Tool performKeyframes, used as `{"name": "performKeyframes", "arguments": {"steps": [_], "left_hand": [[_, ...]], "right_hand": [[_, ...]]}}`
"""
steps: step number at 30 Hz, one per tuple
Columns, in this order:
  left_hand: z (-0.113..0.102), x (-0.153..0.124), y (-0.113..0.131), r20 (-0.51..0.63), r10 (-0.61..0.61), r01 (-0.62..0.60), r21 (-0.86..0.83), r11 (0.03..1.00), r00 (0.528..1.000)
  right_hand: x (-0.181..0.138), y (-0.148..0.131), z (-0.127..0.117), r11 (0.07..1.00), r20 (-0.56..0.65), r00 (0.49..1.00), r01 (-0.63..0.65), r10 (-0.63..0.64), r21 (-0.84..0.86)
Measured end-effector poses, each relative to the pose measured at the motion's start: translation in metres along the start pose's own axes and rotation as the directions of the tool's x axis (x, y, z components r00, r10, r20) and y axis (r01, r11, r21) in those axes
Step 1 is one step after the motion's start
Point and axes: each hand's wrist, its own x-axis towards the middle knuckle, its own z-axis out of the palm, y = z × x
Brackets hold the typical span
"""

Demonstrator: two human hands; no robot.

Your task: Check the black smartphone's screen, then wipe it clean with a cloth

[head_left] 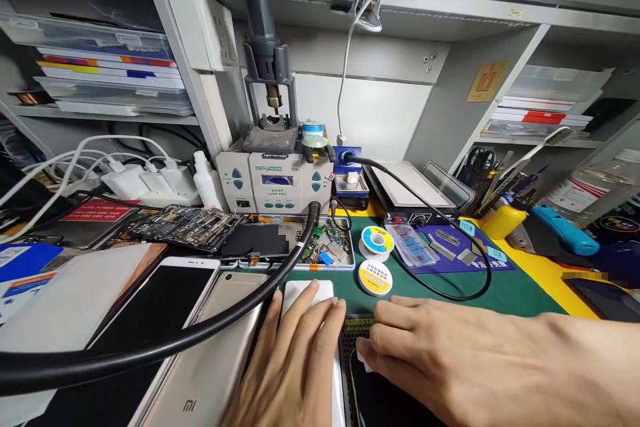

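Left hand: the left hand (pixel 295 363) lies flat and open, fingers spread. It rests on a white phone (pixel 306 295) that lies face down on the desk (pixel 505 290). It grips nothing.
Right hand: the right hand (pixel 425 347) comes in from the right with its fingers bent down. The fingertips press a small white pad (pixel 363 359) onto a dark phone (pixel 380 400). I cannot tell if the fingers pinch the pad or only push on it.
Where the white phone is: right under the left palm, with its top end poking out past the fingertips.
Where the dark phone is: under the right fingertips, just beside the white phone. Most of it is hidden by the hand or cut off at the bottom of the view.
Hose risk: a thick black hose (pixel 165 340) crosses low over the gold phone (pixel 200 373) and passes close to the left hand. I think a bump from the wrist could drag it and push the phones around.
Cable risk: a thin black cable (pixel 440 227) loops on the green mat just past the right hand. A finger could catch it.
Reel risk: two small solder reels (pixel 375 277) sit near the fingertips of both hands. A quick reach forward could knock them over.
Slip risk: the phones lie close side by side, so a hard push on one could make it slide into the next.
Heat risk: the hot air station (pixel 275 180) stands at the back, well apart from both hands.
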Motion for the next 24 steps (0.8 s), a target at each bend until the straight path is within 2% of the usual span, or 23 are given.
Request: {"name": "performKeyframes", "arguments": {"steps": [3, 6, 8, 10, 11, 13, 15, 16, 18, 19, 21, 23, 24], "left_hand": [[0.003, -0.001, -0.004, -0.018, 0.018, -0.018, 0.028, 0.999, 1.0], [0.006, -0.001, -0.005, -0.053, 0.057, -0.052, 0.093, 0.994, 0.997], [0.006, 0.0, -0.004, -0.054, 0.081, -0.073, 0.138, 0.988, 0.995], [0.004, 0.001, 0.0, -0.033, 0.052, -0.047, 0.134, 0.99, 0.998], [0.002, 0.001, 0.002, -0.014, 0.02, -0.018, 0.108, 0.994, 1.0], [-0.004, 0.002, 0.005, 0.016, -0.051, 0.051, 0.029, 0.998, 0.999], [-0.016, 0.003, 0.007, 0.027, -0.068, 0.07, -0.091, 0.993, 0.997], [-0.023, 0.004, 0.008, 0.026, -0.084, 0.087, -0.166, 0.982, 0.996], [-0.039, 0.007, 0.015, 0.052, -0.164, 0.172, -0.34, 0.925, 0.985], [-0.047, 0.008, 0.021, 0.106, -0.227, 0.251, -0.436, 0.864, 0.968], [-0.057, 0.01, 0.038, 0.288, -0.332, 0.439, -0.614, 0.656, 0.898], [-0.057, 0.011, 0.057, 0.469, -0.33, 0.571, -0.711, 0.409, 0.82], [-0.053, 0.009, 0.066, 0.521, -0.307, 0.602, -0.732, 0.32, 0.796]], "right_hand": [[0.016, 0.003, 0.003, 0.997, 0.084, 0.994, 0.075, -0.077, 0.021], [0.032, 0.007, -0.001, 0.993, 0.048, 0.995, 0.084, -0.088, 0.085], [0.036, 0.009, -0.011, 0.975, 0.008, 1.0, -0.007, 0.005, 0.224], [0.034, 0.008, -0.024, 0.884, 0.017, 0.98, -0.187, 0.199, 0.429], [0.03, 0.006, -0.03, 0.767, 0.052, 0.943, -0.298, 0.328, 0.569], [0.017, -0.001, -0.036, 0.375, 0.197, 0.827, -0.434, 0.526, 0.819], [0.003, -0.012, -0.034, -0.019, 0.347, 0.734, -0.415, 0.583, 0.91], [-0.003, -0.019, -0.03, -0.155, 0.391, 0.711, -0.376, 0.584, 0.914], [-0.013, -0.035, -0.019, -0.302, 0.414, 0.69, -0.286, 0.593, 0.909], [-0.016, -0.042, -0.013, -0.369, 0.419, 0.68, -0.229, 0.602, 0.901], [-0.02, -0.058, -0.003, -0.477, 0.43, 0.668, -0.127, 0.607, 0.87], [-0.023, -0.074, 0.005, -0.538, 0.435, 0.674, -0.066, 0.597, 0.84], [-0.024, -0.081, 0.008, -0.555, 0.433, 0.68, -0.045, 0.592, 0.831]]}}
